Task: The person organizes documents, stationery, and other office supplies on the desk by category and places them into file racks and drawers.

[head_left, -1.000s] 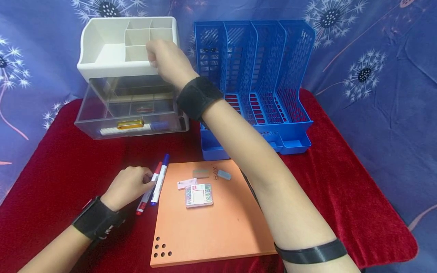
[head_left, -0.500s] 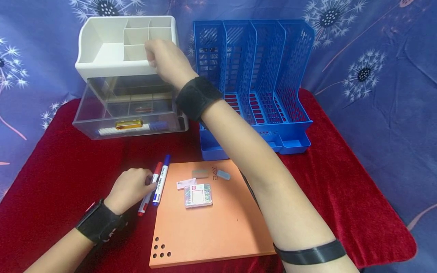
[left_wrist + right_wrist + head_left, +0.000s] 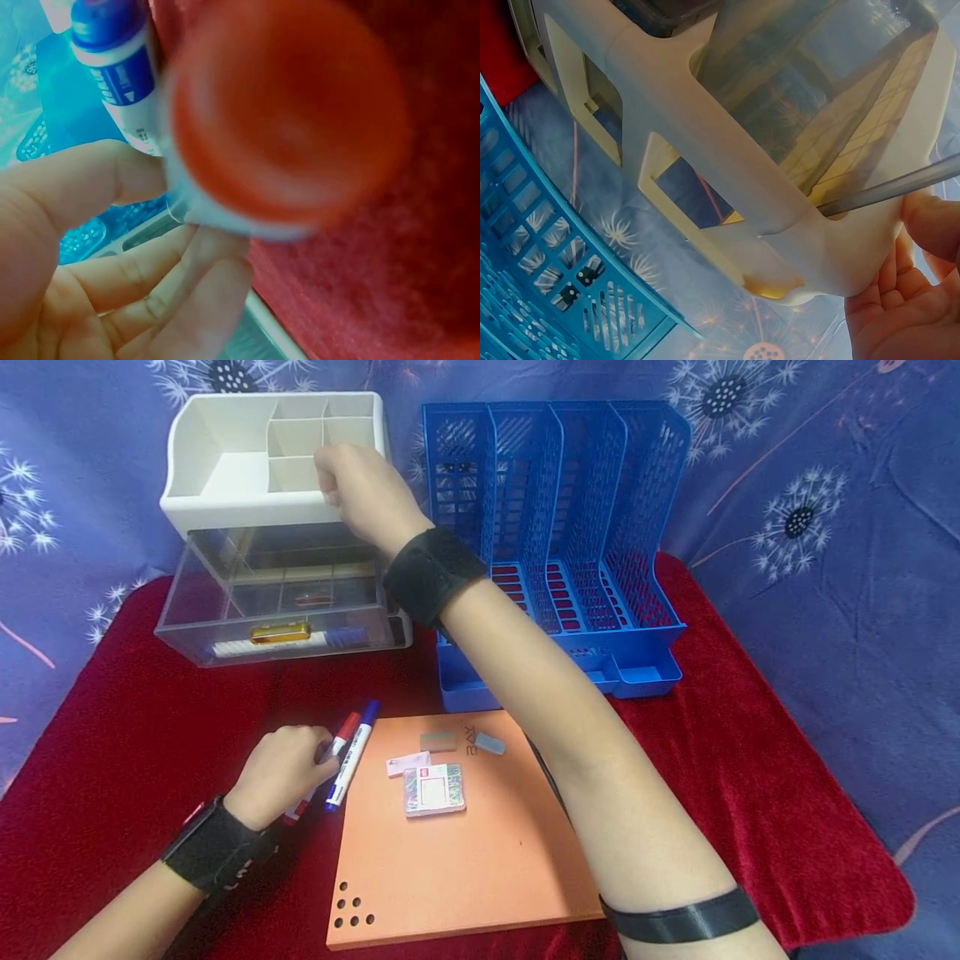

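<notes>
In the head view, my left hand (image 3: 281,777) pinches a red-capped marker (image 3: 341,735) between thumb and fingers. The left wrist view has the round red end of that marker (image 3: 289,112) large and blurred. A blue-capped marker (image 3: 352,760) lies just right of it, along the left edge of an orange board (image 3: 465,877). My right hand (image 3: 367,493) grips the front rim of a white desk organizer (image 3: 232,510), near its right corner; its fingertips are partly hidden from above. Below that rim, a clear drawer (image 3: 195,639) stands pulled out, with a blue-and-white marker (image 3: 300,642) inside.
On the board lie a clear box of colored clips (image 3: 435,791), a pink-and-white block (image 3: 407,765), a grey-brown block (image 3: 438,742) and a pale translucent piece (image 3: 490,743). A blue file rack (image 3: 652,643) stands at the back right, partly behind my right forearm. Red cloth (image 3: 772,802) covers the table.
The red marker's lower end has swung up and left in my left hand. The blue-capped marker beside it has tilted slightly. My right hand keeps its place on the organizer's rim.
</notes>
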`<state>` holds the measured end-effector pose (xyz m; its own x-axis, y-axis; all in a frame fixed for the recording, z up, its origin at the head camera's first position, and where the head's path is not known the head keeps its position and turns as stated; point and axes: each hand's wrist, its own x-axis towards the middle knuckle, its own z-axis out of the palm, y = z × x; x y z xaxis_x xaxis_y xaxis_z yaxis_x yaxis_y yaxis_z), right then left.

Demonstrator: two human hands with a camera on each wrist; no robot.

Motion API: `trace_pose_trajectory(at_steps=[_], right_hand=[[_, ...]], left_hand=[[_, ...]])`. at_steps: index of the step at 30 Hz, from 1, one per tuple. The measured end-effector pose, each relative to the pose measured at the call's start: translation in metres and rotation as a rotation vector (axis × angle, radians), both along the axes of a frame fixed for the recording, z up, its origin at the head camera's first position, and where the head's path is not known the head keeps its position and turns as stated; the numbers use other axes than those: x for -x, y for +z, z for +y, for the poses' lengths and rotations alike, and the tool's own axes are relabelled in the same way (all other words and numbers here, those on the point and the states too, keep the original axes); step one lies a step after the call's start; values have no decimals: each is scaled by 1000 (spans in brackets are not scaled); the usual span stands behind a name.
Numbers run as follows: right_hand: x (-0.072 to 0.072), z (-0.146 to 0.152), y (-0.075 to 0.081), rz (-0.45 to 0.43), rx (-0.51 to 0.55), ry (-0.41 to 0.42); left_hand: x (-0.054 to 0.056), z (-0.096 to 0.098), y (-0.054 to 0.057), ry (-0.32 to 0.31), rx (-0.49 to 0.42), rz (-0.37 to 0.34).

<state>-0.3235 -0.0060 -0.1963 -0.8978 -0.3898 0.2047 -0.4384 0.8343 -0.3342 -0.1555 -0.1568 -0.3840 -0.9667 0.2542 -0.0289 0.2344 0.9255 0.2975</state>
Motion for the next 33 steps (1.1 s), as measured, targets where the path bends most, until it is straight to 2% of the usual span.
trace_pose_trajectory(at_steps=[5, 12, 27, 33], right_hand=[[0, 0, 1, -3, 2, 1], [0, 0, 3, -12, 0, -5], [0, 0, 2, -14, 1, -10], [0, 0, 1, -12, -6, -13]], left_hand=[[1, -1, 2, -5, 6, -7], [3, -3, 1, -37, 18, 18], [1, -4, 14, -48, 3, 32], [-1, -4, 17, -60, 22, 64]])
